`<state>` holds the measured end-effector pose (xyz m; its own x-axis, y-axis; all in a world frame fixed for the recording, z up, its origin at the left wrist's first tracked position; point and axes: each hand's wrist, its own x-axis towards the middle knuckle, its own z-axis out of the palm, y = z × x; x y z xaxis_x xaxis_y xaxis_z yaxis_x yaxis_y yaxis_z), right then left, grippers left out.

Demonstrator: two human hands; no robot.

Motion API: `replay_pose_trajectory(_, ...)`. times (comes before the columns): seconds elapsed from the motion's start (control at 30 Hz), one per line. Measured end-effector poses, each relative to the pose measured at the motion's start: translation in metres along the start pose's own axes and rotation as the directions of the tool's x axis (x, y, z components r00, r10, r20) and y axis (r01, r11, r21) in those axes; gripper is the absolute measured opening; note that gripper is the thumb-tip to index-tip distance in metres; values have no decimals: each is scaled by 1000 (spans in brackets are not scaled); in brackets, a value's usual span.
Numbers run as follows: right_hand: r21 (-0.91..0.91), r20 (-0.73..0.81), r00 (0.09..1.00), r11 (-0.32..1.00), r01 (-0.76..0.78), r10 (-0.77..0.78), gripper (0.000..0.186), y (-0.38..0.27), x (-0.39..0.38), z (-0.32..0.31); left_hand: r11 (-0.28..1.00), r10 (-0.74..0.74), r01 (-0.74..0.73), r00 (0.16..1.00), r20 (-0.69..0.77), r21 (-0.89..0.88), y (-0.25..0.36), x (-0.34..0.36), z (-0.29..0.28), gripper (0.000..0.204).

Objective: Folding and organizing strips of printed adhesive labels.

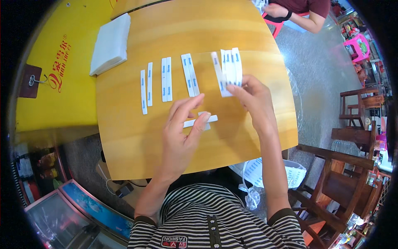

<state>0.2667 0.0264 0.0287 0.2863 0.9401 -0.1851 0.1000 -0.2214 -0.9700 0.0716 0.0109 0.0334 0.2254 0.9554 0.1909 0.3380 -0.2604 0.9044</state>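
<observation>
1. The fingers [239, 92] of the right hand [258, 103] are pinched closed on the near end of a fan of white strips [230, 68] with blue print; the fan points away to the far side, its leftmost strip blurred and tilted left.
2. The left hand [177, 135] has its thumb and forefinger spread well apart, with no strip visibly gripped between them.
3. Just under the left thumb lie two crossed strips [213, 118], one running left to right and the other set across it; whether the thumb touches them, I cannot tell.
4. Beyond the left hand, a slanting pair of strips [190, 74] lies side by side, near the forefinger.
5. Left of that, an upright pair [166, 79] lies edge to edge; further left, two separate strips [143, 92] lie slightly apart, the left one nearer.
6. At the far left of the wooden desk [128, 145] sits a stack of white sheets [110, 45].
7. Off the desk's left edge stands a yellow panel [78, 99] with red lettering.
8. Near right, below the desk, a white basket [295, 174] holds blue-marked white pieces.
9. Far right, another person's arm [304, 21] wears a black wristband; wooden chairs [338, 180] stand nearer, on the right.
</observation>
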Motion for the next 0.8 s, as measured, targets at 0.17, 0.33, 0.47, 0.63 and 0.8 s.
replay_pose_trajectory(0.17, 133, 65, 997, 990, 43, -52, 13, 14, -46, -15, 748, -231, 271, 962, 145, -605, 9, 10, 20, 23)
replay_pose_trajectory(0.33, 239, 122, 991, 971, 26, -57, 15, 11, -69, -19, 793, -110, 248, 957, 270, -557, 7, 8, 29, 20)
replay_pose_trajectory(0.47, 317, -16, 1000, 948, 27, -23, 19, 16, -78, -28, 773, -126, 247, 962, 241, -584, 19, 6, 39, 21)
replay_pose_trajectory(0.63, 543, -142, 989, 838, 51, 32, 19, 14, -89, -30, 780, -137, 179, 984, 116, -600, 17, 6, 45, 22)
replay_pose_trajectory(0.8, 491, -148, 986, 871, 4, 79, 20, 28, -91, -47, 764, -97, 165, 985, 142, -624, 11, 13, 38, 23)
